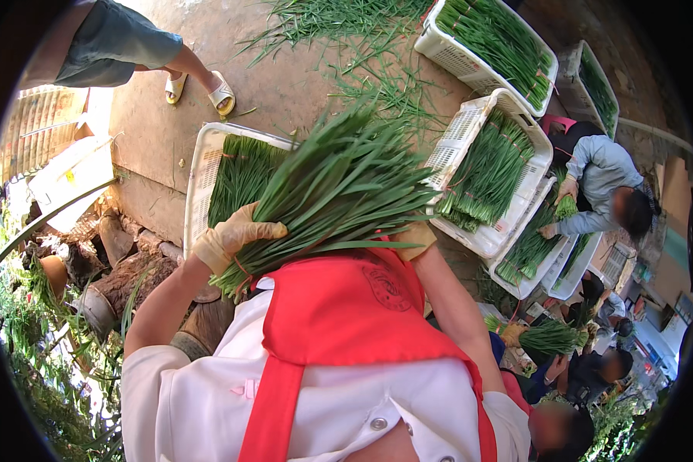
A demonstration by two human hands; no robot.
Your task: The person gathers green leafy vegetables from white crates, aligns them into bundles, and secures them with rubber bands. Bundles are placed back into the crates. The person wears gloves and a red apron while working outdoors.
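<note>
My left hand [239, 234], in a pale rubber glove, is closed around a large bunch of garlic chives [329, 196]. A thin red band circles the bunch near its pale cut stems, which point down to the left. The long leaves fan up and to the right in front of my red apron [346, 306]. At the right side of the leaves is my right hand [414, 239], also gloved. Leaves cover its fingers, so its grip is hidden. Just beyond the bunch stands a white plastic crate [193, 190] holding banded chives [242, 173].
Several white crates [456, 133] of chives line the right side. Loose leaves [352, 17] litter the concrete floor [289, 81]. A person in sandals [222, 95] stands at the upper left. Another person [603, 173] handles chives at right, others beyond. Logs [133, 283] lie at left.
</note>
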